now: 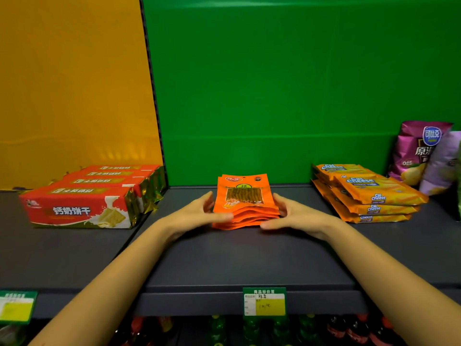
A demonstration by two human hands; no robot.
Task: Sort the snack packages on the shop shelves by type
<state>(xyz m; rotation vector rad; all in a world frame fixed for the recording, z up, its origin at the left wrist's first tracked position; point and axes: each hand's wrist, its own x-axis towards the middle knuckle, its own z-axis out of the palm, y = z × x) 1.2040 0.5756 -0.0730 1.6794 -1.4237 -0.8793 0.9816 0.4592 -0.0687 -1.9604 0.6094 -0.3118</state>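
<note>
Just beyond the price tag (264,301), the left hand (199,213) and right hand (294,214) press the stack of orange pouches (245,204) between them, squaring it mid-shelf (237,260). Beyond-left lie red biscuit boxes (82,203); beyond-right, Cal Cheese packs (369,193). Next, I judge: release.

Dim, soft focus, wide-angle edge distortion.

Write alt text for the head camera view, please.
Both hands, left hand and right hand, hold a stack of orange snack pouches at its sides on a dark shelf, between red biscuit boxes and Cal Cheese wafer packs.
</note>
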